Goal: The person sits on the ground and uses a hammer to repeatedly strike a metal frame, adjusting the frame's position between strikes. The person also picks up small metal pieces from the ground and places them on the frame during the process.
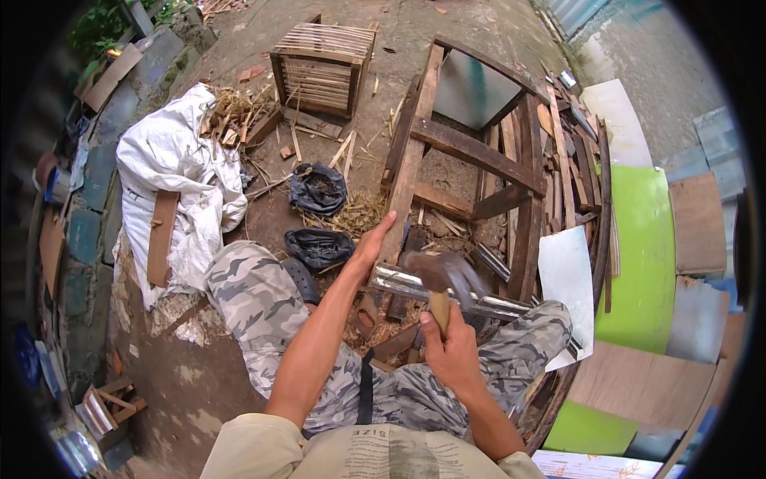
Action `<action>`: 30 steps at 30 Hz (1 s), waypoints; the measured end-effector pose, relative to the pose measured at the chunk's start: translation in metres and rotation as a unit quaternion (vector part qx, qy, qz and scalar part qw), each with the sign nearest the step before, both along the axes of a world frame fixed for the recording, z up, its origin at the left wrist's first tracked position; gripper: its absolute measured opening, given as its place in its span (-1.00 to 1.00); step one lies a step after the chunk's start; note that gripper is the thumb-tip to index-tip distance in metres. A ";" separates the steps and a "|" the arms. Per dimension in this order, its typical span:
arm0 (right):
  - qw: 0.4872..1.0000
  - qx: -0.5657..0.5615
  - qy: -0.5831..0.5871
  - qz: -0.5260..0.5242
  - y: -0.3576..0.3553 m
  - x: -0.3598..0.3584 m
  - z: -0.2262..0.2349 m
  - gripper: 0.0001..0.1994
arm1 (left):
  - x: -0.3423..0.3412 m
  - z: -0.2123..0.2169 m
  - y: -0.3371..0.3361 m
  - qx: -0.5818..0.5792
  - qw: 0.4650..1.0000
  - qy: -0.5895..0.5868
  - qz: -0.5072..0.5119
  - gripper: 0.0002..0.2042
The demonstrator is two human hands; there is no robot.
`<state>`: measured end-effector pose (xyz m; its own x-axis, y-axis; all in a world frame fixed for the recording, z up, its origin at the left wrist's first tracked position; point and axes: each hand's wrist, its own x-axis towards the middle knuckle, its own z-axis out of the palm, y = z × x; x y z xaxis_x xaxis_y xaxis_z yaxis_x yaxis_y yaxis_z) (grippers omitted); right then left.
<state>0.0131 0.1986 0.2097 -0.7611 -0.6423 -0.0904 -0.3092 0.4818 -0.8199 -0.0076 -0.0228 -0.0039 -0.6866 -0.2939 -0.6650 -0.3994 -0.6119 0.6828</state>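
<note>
In the head view, the person is sitting on the dirt ground (207, 375) with camouflage-trousered legs spread, working at a dark wooden frame (471, 152) lying in front of them. The frame's long axis is running away from the person, toward the top of the picture, with cross-pieces spanning it from left to right. A strip of shiny metal (447, 294) is lying across its near end, slanting slightly down to the right.

The left hand (373, 243) is reaching forward with fingers extended and spread, resting against the frame's left rail just above the metal strip. The right hand (451, 351) is wrapped tightly in a fist around the wooden handle of a hammer (440, 279). The handle is pointing up and away from the person, and the head is hanging just over the metal strip.

The hammer head is smeared by motion blur, so its exact shape and whether it is touching the strip cannot be told. The frame's right side is partly buried under stacked wood slats (570, 160), and a white sheet (566, 279) is covering its near right corner.
</note>
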 end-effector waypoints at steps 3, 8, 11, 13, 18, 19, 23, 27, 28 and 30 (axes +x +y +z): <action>0.991 0.090 -0.094 0.019 0.002 -0.007 0.014 -0.64 | 0.003 0.014 0.004 0.006 1.000 0.013 -0.003 -0.01; 0.997 0.002 -0.072 -0.015 0.000 -0.017 0.030 -0.62 | 0.009 0.021 -0.002 0.044 0.997 0.060 0.006 -0.05; 0.999 0.020 -0.043 -0.021 0.001 -0.031 0.015 -0.60 | 0.021 0.020 0.004 -0.012 0.995 0.094 0.027 -0.09; 0.999 0.038 0.007 -0.015 0.000 -0.039 -0.009 -0.55 | 0.032 0.024 0.006 -0.047 0.996 0.064 0.031 -0.13; 0.999 0.036 0.013 0.001 0.005 -0.038 -0.052 -0.58 | 0.047 0.010 0.010 -0.124 0.987 0.104 0.010 -0.11; 1.000 0.018 0.024 0.007 0.013 -0.034 -0.058 -0.61 | 0.045 0.016 0.007 -0.120 0.985 0.121 -0.009 -0.12; 0.974 -0.040 0.153 0.164 0.043 -0.020 -0.065 -0.55 | 0.028 0.030 -0.002 -0.044 0.992 0.118 -0.021 -0.32; 0.898 0.034 0.306 0.315 0.039 -0.017 -0.064 -0.60 | 0.024 0.028 0.002 -0.012 0.996 0.087 -0.007 -0.38; 0.896 0.051 0.309 0.313 0.035 -0.016 -0.067 -0.59 | 0.023 0.027 0.004 -0.004 0.996 0.091 -0.006 -0.37; 0.892 0.081 0.317 0.313 0.029 -0.013 -0.075 -0.56 | 0.022 0.022 0.006 0.010 0.995 0.099 0.000 -0.35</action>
<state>0.0000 0.2277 0.1344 -0.1904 -0.9766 0.0999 -0.9355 0.1496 -0.3202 0.0145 -0.0170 0.0182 -0.8050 -0.2816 -0.5222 -0.2588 -0.6253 0.7362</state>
